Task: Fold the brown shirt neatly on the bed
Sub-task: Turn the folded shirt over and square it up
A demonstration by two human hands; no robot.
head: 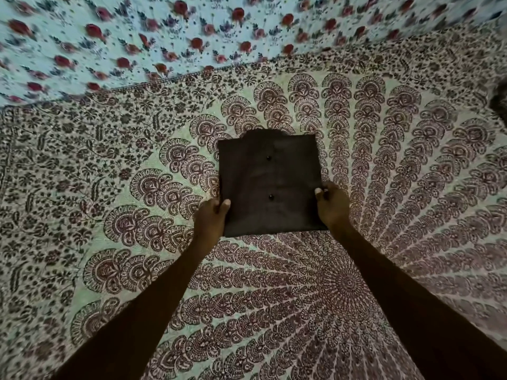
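The brown shirt (pixel 270 182) lies as a compact folded rectangle in the middle of the bed, collar at the far edge and two dark buttons showing down its front. My left hand (pixel 211 218) grips its near left edge, thumb on top of the cloth. My right hand (pixel 330 205) grips the near right edge the same way, fingers curled under. Both forearms reach in from the bottom of the view.
The bed is covered by a cream sheet (pixel 397 187) printed with a maroon mandala pattern. A pale blue cloth with red flowers (pixel 137 37) runs along the far side. A dark object (pixel 500 102) pokes in at the right edge.
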